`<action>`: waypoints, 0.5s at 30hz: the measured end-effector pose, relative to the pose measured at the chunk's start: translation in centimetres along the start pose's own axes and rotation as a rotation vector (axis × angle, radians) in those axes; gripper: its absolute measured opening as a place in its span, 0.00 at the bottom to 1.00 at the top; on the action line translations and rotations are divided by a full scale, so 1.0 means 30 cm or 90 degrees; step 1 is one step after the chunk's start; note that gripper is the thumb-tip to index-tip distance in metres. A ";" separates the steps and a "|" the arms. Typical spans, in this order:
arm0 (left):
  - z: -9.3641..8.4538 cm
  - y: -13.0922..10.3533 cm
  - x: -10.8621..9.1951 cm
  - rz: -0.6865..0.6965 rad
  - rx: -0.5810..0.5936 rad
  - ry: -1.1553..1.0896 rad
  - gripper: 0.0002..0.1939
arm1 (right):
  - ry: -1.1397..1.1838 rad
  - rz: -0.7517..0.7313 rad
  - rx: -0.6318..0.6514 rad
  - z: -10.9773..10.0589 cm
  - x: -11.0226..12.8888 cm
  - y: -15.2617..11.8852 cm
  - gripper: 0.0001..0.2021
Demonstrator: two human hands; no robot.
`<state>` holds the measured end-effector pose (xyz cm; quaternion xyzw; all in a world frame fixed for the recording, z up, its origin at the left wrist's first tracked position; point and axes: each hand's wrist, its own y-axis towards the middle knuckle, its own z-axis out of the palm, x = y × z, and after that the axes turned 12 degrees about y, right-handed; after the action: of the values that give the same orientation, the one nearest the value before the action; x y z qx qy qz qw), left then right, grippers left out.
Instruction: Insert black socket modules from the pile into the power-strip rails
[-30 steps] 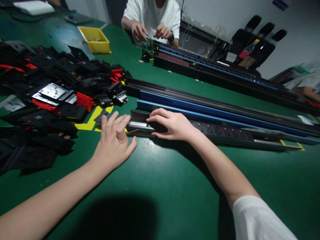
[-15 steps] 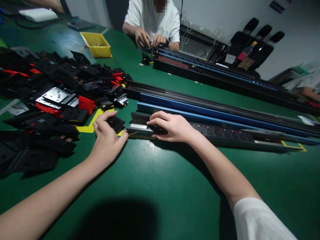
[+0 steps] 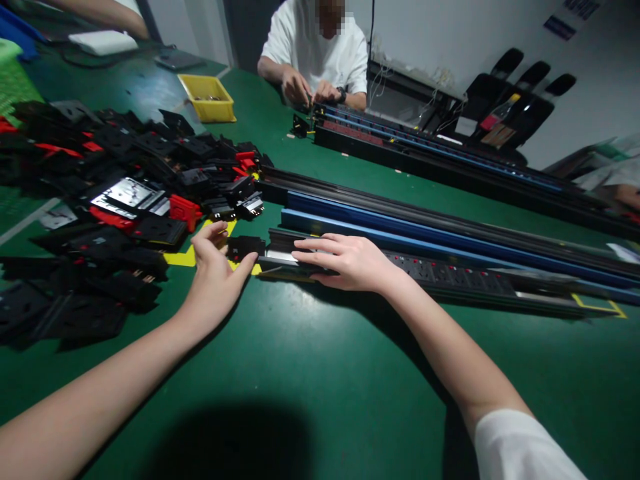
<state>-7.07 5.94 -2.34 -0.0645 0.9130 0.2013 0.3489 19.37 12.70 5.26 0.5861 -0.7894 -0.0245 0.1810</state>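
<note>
Green work surface (image 3: 340, 380): glossy, with overhead glare. Pale wall (image 3: 600, 80): plain, poster (image 3: 571, 17) at upper right. Black chair (image 3: 533, 107): beside rear table (image 3: 415, 83). Lighting: dim, uneven.

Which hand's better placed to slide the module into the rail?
Probably the left hand: it holds the module at the end of the rail; the right hand rests farther along it.

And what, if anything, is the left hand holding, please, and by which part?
The left hand holds a black module, thumb on its near edge; fingers' contact unclear.
</note>
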 end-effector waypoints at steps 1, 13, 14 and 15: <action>0.005 0.002 0.006 -0.011 0.001 -0.020 0.34 | -0.004 -0.003 0.006 0.001 -0.001 0.000 0.21; 0.001 0.010 0.006 -0.050 0.035 -0.055 0.26 | -0.018 -0.002 -0.009 0.005 0.003 0.006 0.16; 0.000 0.013 0.001 -0.064 0.032 -0.108 0.27 | -0.012 0.000 -0.012 0.004 0.005 0.007 0.15; -0.001 0.016 -0.003 -0.078 0.027 -0.166 0.28 | -0.006 0.002 -0.014 0.002 0.007 0.008 0.14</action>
<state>-7.13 6.36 -2.11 -0.0856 0.8585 0.1668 0.4773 19.08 12.57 5.31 0.5828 -0.7907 -0.0356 0.1840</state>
